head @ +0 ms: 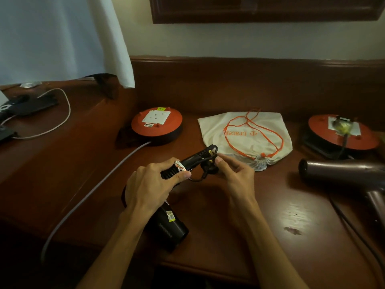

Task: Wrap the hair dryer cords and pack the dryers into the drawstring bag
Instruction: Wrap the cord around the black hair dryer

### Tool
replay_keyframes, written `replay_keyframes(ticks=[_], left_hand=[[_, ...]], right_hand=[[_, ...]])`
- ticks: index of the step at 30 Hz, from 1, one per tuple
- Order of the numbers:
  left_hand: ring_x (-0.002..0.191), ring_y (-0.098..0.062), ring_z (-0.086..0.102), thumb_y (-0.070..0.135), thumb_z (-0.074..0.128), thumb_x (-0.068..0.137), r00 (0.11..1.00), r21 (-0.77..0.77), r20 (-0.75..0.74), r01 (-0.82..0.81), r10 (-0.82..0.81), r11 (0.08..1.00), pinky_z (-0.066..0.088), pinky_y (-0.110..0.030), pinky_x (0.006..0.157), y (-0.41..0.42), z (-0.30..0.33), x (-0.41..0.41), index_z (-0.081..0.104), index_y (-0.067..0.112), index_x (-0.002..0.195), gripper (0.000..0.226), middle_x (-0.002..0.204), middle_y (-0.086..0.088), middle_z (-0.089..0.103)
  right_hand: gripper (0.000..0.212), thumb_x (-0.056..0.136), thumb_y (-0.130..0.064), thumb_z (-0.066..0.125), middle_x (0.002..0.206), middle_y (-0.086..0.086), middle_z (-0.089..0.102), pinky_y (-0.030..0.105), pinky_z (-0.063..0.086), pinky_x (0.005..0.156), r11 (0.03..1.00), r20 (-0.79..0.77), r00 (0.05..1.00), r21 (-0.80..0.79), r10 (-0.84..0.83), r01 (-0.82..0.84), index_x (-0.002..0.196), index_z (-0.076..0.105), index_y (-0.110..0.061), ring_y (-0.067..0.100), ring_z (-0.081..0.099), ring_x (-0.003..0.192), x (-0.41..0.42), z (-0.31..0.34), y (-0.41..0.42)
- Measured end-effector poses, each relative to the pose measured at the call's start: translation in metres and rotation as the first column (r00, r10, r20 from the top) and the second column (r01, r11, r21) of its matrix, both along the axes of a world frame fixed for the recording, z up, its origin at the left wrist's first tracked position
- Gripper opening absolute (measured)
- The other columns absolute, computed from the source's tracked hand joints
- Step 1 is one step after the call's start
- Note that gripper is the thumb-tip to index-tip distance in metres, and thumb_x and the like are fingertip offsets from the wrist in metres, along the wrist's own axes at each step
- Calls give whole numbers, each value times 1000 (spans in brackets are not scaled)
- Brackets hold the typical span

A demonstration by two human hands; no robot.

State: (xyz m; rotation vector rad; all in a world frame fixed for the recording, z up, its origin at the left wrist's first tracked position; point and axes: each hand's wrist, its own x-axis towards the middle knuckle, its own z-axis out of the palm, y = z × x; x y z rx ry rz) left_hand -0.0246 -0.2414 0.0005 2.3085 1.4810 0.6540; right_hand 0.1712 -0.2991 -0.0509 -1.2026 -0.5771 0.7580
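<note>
A black hair dryer (168, 224) lies on the wooden desk with its handle raised toward the bag. My left hand (150, 184) grips that handle, where the cord is wound around it. My right hand (235, 172) pinches the black plug (210, 166) at the cord's end, close to the handle tip. A cream drawstring bag (250, 134) with orange strings lies flat behind my hands, its mouth gathered shut. A second, brownish hair dryer (343, 174) rests at the right, its dark cord (358, 232) trailing toward the desk's front edge.
Two red cable reels stand at the back: one (157, 124) left of the bag with a grey cable (83, 201) running off the front, another (341, 132) at the right. A white curtain (62, 38) hangs at the left. Dark devices with a white cable (62, 113) lie far left.
</note>
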Motion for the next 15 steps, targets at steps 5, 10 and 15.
replay_keyframes(ticks=[5,10,15], left_hand=[[76,-21,62,80,56,78,997,13,-73,-7,8,1000,43,-31,61,-1,1,5,68,45,120,56,77,5,66],[91,-25,69,79,57,78,997,41,-80,-6,9,999,49,-34,70,-1,-1,9,66,43,127,62,94,0,76],[96,-25,69,79,57,78,998,40,-61,-32,34,999,42,-31,68,-1,-3,11,63,41,133,67,102,-2,76]], right_hand=[[35,91,-4,67,113,25,72,54,52,99,976,-332,920,11,207,-216,125,62,7,41,69,107,1,-2,1],[31,91,-5,68,113,26,72,40,56,94,958,-397,874,68,281,-277,116,65,12,37,70,109,-7,3,0],[27,86,3,70,111,25,73,39,58,91,967,-316,914,72,255,-244,112,67,11,37,72,103,-3,9,-5]])
